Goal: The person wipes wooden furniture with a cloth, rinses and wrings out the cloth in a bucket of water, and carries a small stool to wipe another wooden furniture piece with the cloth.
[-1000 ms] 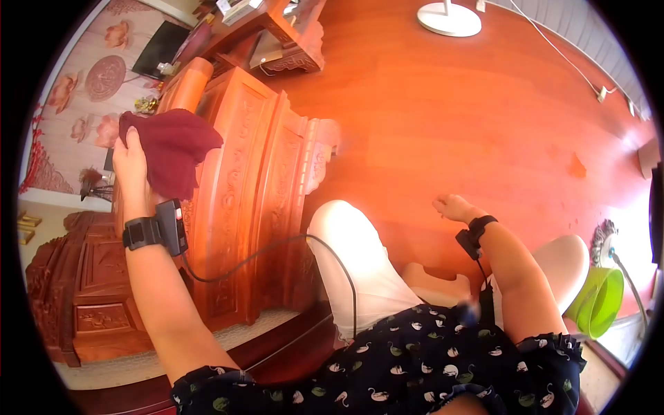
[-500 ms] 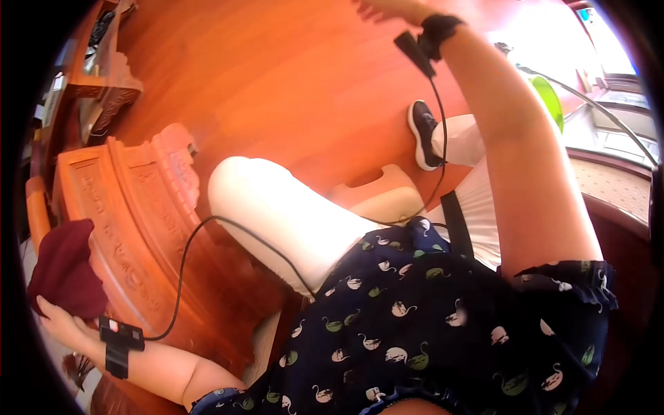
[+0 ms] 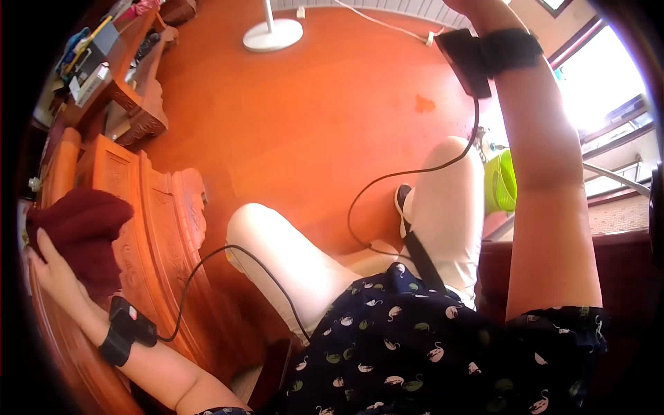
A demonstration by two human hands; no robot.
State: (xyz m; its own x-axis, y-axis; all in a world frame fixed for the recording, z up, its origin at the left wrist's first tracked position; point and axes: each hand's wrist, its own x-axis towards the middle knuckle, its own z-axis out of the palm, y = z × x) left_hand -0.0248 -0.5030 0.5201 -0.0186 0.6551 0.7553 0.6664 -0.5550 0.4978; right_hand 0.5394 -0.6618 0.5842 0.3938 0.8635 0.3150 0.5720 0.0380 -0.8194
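My left hand [image 3: 57, 273] is closed on a bunched maroon cloth [image 3: 86, 238] at the left side. The cloth lies against the top of a carved reddish wooden furniture piece [image 3: 149, 228], and my fingertips are partly hidden at its edge. Up at the top edge, my right hand [image 3: 474, 8] is raised and mostly cut off, so its fingers do not show. Each wrist wears a strapped black device; the left device [image 3: 131, 321] and the right device [image 3: 467, 62] both trail a black cable.
A round white stand base [image 3: 273, 36] rests on the reddish floor [image 3: 297, 117]. At upper left is a wooden cabinet [image 3: 142, 104] with several items on it. Beyond my right knee stands a green bucket [image 3: 499, 181], near a bright window [image 3: 602, 76].
The view has tilted up, bringing the stand base into sight. My left hand and the maroon cloth have shifted up over the furniture. My right leg has moved inward; my right hand has nearly left view.
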